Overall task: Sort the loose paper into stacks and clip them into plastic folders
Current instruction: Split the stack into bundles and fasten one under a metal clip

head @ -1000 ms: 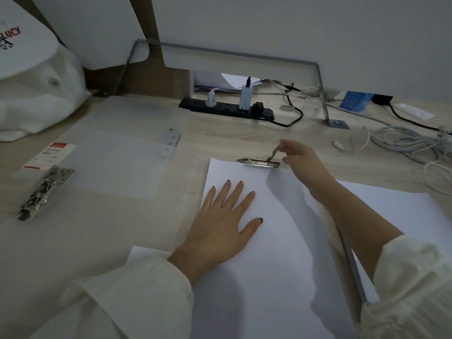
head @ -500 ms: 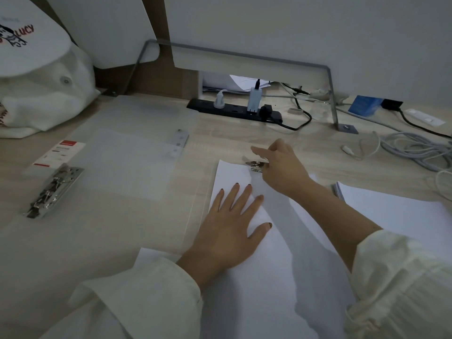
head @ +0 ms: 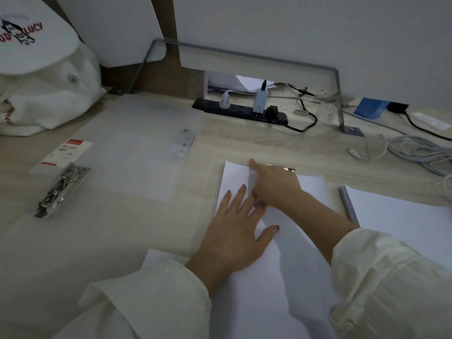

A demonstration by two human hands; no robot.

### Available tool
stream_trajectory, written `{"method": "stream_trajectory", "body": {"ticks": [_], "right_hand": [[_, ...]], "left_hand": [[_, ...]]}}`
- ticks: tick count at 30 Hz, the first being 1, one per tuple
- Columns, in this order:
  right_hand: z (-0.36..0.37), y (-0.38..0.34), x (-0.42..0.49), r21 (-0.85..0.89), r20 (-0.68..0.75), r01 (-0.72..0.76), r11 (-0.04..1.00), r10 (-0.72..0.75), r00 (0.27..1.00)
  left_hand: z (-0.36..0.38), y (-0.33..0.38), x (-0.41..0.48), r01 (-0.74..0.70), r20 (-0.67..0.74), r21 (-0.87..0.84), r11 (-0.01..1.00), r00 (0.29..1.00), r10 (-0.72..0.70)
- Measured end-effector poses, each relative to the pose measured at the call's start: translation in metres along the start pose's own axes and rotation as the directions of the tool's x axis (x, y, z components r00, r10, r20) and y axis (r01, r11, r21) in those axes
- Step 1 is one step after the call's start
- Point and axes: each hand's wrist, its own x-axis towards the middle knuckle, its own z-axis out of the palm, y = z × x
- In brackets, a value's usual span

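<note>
Paper stack (head: pixel 281 270) lies on the bench (head: pixel 244 145) straight in front of the person, long side running away from them. The metal clip (head: pixel 285 167) sits at the stack's far edge, partly covered. Step in hand, as I judge it: closing that clip over the sheets. To do it well, keep the sheets squared and pinned flat so none creep sideways, check the far edge is fully under the clip, then press down evenly along the bar, not at one end. Left hand (head: pixel 234 236) lies flat on the paper, fingers spread wide and straight, holding nothing, just weighing the stack down. Right hand (head: pixel 276 189) reaches across above it and rests over the clip. Its forefinger (head: pixel 254 165) is straight and points left along the paper's far edge. The other fingers are hidden behind the back of the hand, so I cannot tell whether it pinches the clip or only presses on it. Just right of the stack, a second pile of paper (head: pixel 396 221), apart from it. To the left, an open plastic folder (head: pixel 137 167) lies with its own clip (head: pixel 61 189) and a label (head: pixel 66 151). Further back: power strip (head: pixel 239 111), loose cables (head: pixel 415 152) and a white bag (head: pixel 44 101).
</note>
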Motion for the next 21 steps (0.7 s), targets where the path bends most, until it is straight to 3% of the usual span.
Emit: {"method": "stream_trajectory", "body": {"ticks": [2, 9, 16, 19, 21], "right_hand": [[0.006, -0.003, -0.002, -0.012, -0.059, 0.001, 1.000, -0.002, 0.998], [0.013, 0.007, 0.000, 0.193, -0.107, 0.055, 0.980, -0.035, 0.994], [-0.002, 0.041, -0.024, 0.574, -0.118, 0.059, 0.816, 0.011, 0.993], [-0.011, 0.073, -0.049, 0.595, -0.118, 0.009, 0.804, 0.077, 0.990], [-0.017, 0.101, -0.077, 0.623, -0.106, -0.039, 0.781, 0.134, 0.985]], "left_hand": [[0.000, 0.000, -0.001, -0.013, -0.028, -0.015, 1.000, 1.000, 0.012], [0.003, -0.002, -0.002, -0.026, -0.059, -0.005, 1.000, 0.998, 0.025], [0.000, -0.007, 0.000, -0.021, 0.025, -0.039, 0.999, 0.999, 0.022], [-0.004, -0.007, -0.005, -0.012, -0.097, -0.083, 0.996, 0.995, 0.004], [-0.010, 0.003, -0.011, -0.051, -0.190, 0.080, 0.995, 0.980, 0.065]]}}
